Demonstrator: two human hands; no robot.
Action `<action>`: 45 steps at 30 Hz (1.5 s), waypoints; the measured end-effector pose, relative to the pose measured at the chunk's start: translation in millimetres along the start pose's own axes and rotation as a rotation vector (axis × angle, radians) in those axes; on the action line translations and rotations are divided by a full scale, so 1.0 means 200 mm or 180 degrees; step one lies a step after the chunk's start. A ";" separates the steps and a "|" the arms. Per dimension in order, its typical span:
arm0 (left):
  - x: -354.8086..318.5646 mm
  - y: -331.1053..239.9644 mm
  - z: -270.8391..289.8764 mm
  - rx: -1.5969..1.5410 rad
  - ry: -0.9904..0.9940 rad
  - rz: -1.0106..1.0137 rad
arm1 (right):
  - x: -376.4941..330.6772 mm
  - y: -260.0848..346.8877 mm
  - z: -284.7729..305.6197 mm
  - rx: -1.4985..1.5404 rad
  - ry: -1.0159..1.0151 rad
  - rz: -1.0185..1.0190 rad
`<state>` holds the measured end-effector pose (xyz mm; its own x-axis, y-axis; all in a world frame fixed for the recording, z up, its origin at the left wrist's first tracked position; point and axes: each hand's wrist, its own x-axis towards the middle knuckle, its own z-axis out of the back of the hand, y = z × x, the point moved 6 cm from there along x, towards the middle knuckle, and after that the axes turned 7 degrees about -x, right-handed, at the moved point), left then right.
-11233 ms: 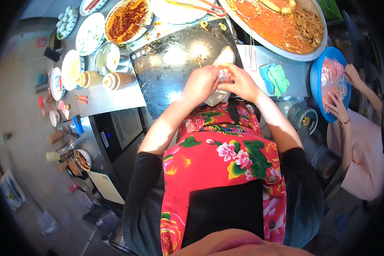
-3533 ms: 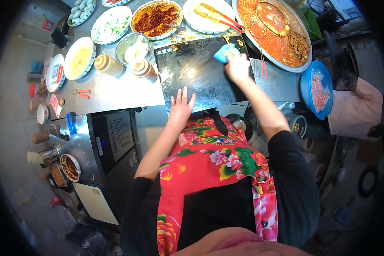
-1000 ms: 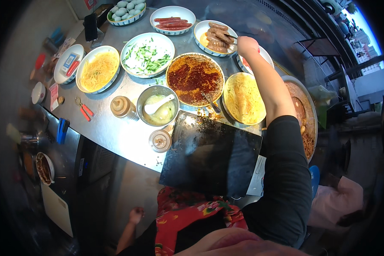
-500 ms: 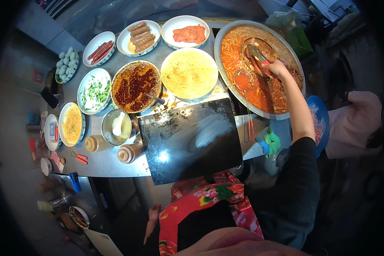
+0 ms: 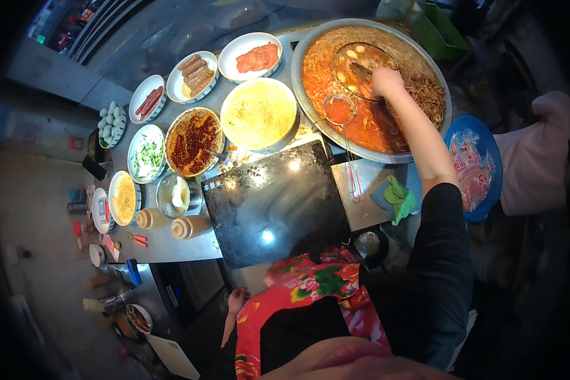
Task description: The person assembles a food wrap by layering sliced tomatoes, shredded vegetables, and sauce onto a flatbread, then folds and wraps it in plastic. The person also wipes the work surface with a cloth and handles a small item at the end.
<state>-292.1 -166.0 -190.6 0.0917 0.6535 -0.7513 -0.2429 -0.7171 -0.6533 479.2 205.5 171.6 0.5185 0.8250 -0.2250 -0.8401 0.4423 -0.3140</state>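
Red broth pan [image 5: 424,136]: right hand [image 5: 386,81] fisted on strainer handle [image 5: 363,69]; left hand [image 5: 236,299] loose, empty.

The right arm stretches far forward and up, almost straight from shoulder to wrist, the upper arm in a black sleeve that ends just past the elbow, the forearm bare. The right hand [image 5: 386,81] is at full reach, knuckles up, fingers curled closed around a thin handle, wrist bent slightly down. The left arm hangs low by the body, bare forearm pointing down and slightly out to the left. The left hand [image 5: 236,297] sits beside the hip, fingers loosely together and relaxed, holding nothing, well apart from the right hand.
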 end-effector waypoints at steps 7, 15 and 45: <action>-0.12 0.37 -0.04 0.1201 -0.0146 0.0131 | -0.24 0.17 0.10 0.0306 -0.0749 0.0179; -0.17 0.19 -0.16 0.1218 -0.0093 -0.0233 | -0.51 1.28 -0.07 0.1148 -0.0564 0.1817; -0.49 0.93 0.55 -0.1315 -0.2190 -0.0914 | -3.07 2.18 -0.47 0.1886 0.1302 0.4254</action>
<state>-451.5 -336.0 -228.2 -0.5440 0.7294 -0.4148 0.0843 -0.4443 -0.8919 -189.7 -142.0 85.9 -0.7292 0.6153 -0.2995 -0.6042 -0.3733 0.7040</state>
